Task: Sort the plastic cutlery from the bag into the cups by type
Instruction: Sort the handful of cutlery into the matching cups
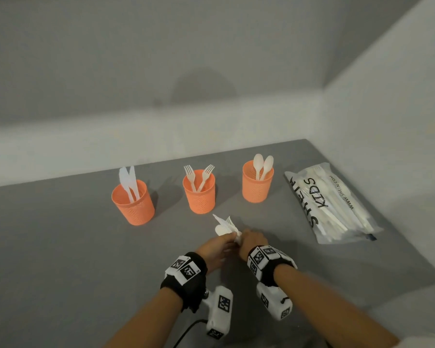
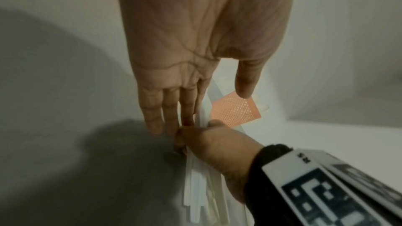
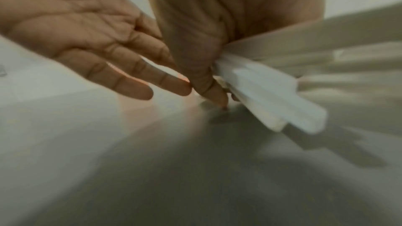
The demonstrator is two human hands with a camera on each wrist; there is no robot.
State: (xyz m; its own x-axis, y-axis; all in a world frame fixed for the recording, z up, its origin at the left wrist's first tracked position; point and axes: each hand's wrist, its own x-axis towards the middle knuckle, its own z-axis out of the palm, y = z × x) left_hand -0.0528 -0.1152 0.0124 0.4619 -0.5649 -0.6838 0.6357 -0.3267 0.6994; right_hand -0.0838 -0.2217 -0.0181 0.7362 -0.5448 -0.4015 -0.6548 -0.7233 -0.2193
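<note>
Between both hands [image 1: 253, 241], slim white cutlery [image 1: 224, 226]

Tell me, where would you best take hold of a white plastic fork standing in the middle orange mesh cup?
Probably pinch the white plastic fork by its neck just below the tines, coming from above: its handle is sunk inside the middle orange mesh cup, and only the tined end sticks out past the rim.

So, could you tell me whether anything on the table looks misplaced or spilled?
Nothing stands out. The knife cup, fork cup and spoon cup stand upright, each holding one type; the bag lies flat, and the right hand grips a bunch of cutlery.
</note>
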